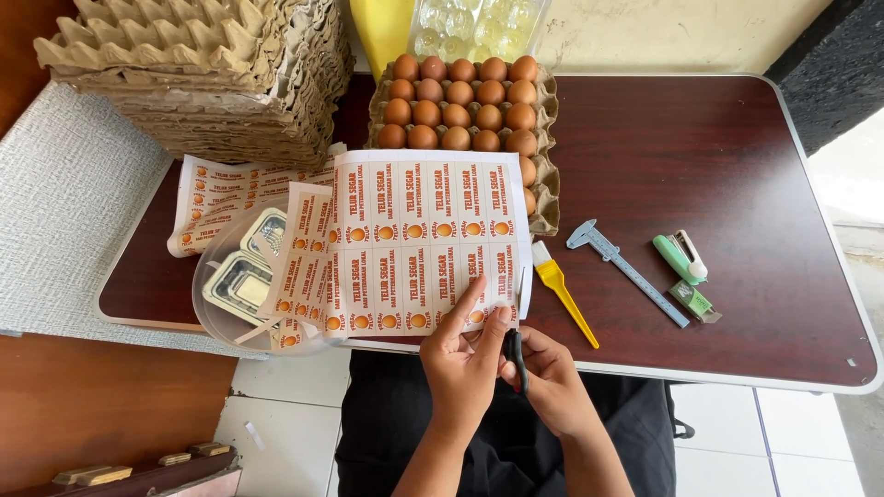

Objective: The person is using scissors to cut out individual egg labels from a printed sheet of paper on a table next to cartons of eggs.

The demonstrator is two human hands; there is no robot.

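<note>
My left hand (463, 362) pinches the near edge of a white sheet of printed orange-and-red labels (428, 239), thumb on top. My right hand (551, 373) sits just right of it and grips black-handled scissors (519, 354), whose blades meet the sheet's lower right edge. The sheet lies over the table's front and covers part of a cardboard tray of brown eggs (460, 101). More label sheets and cut strips (299, 262) lie to the left over a clear round plastic tub (216, 304) that holds metal tins.
A tall stack of empty cardboard egg trays (198, 78) fills the back left. On the dark red table (718, 166) lie a yellow brush (564, 293), a grey caliper (626, 271), a green stapler (680, 258) and a small green box (693, 301). Clear plastic egg cartons (474, 26) stand behind.
</note>
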